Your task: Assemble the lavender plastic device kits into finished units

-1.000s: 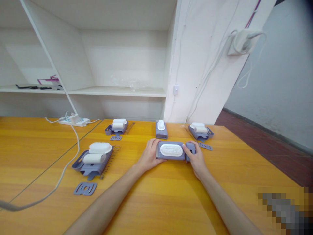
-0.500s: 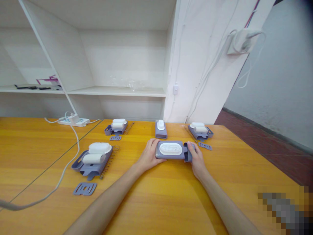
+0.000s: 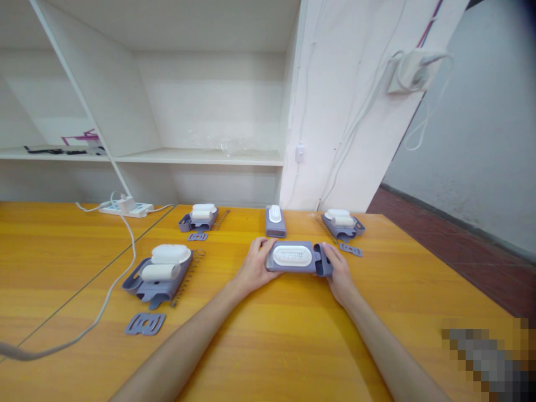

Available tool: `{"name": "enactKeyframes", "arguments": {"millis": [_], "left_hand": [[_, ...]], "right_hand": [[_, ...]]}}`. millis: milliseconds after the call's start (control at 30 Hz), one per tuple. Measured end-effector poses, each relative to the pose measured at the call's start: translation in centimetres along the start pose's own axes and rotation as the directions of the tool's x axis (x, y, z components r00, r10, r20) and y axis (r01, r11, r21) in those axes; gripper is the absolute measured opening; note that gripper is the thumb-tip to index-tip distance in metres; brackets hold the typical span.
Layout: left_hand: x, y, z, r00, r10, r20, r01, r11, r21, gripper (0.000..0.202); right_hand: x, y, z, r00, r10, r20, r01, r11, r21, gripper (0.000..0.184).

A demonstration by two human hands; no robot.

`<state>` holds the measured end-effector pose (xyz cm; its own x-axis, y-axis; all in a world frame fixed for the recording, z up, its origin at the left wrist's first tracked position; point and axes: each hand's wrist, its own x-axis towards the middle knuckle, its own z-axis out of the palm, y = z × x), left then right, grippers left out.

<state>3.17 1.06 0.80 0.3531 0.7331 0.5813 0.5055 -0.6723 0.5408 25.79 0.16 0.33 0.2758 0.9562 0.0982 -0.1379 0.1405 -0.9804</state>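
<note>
A grey-purple plastic case [image 3: 310, 270] with a white oval bristled piece [image 3: 292, 255] on its face is held sideways just above the table. My left hand [image 3: 258, 263] is closed around its left end, thumb below and fingers above. My right hand [image 3: 338, 272] grips the hollow end cap [image 3: 321, 262], which a tab appears to join to the case's right end. A similar case [image 3: 276, 220] with a white oval piece stands beyond my hands. To its right is a parts set [image 3: 343, 223] with white pieces, and a slotted flat plate [image 3: 350, 249] lies near it.
Two more parts sets, a far one [image 3: 200, 218] and a nearer one [image 3: 161, 273], lie left with coil springs [image 3: 186, 282] and a slotted plate [image 3: 145, 324]. A power strip [image 3: 128, 208] and its white cable [image 3: 121, 268] cross the left side. White shelves [image 3: 201, 156] rise behind.
My right hand has shifted slightly, and the end cap shows a little more of its hollow side. My left hand and the case stay nearly in place.
</note>
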Motion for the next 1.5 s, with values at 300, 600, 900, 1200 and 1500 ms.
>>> {"name": "enactKeyframes", "arguments": {"millis": [300,600,900,1200,1500], "left_hand": [[-0.01,-0.14,0.26,0.999,0.000,-0.040,0.002,0.999,0.044,0.073],[-0.04,-0.14,0.13,0.999,0.020,-0.034,-0.018,0.998,0.063,0.074],[-0.08,-0.26,0.07,0.999,0.019,-0.031,-0.018,0.999,0.030,0.073],[-0.01,-0.06,0.00,0.999,0.023,-0.028,-0.023,1.000,-0.006,0.074],[0.04,0.16,-0.05,0.999,0.026,-0.020,-0.026,1.000,0.013,0.072]], "right_hand": [[-0.38,-0.29,0.41,0.999,-0.027,0.020,0.028,0.999,-0.043,0.048],[-0.34,-0.32,0.04,0.996,0.018,0.085,-0.015,0.999,-0.040,0.045],[-0.31,-0.41,-0.27,0.991,0.032,0.132,-0.033,0.999,0.006,0.041],[-0.23,-0.64,-0.37,0.984,0.063,0.169,-0.066,0.998,0.015,0.040],[-0.65,-0.66,-0.01,0.990,0.053,0.134,-0.055,0.998,0.016,0.037]]}}
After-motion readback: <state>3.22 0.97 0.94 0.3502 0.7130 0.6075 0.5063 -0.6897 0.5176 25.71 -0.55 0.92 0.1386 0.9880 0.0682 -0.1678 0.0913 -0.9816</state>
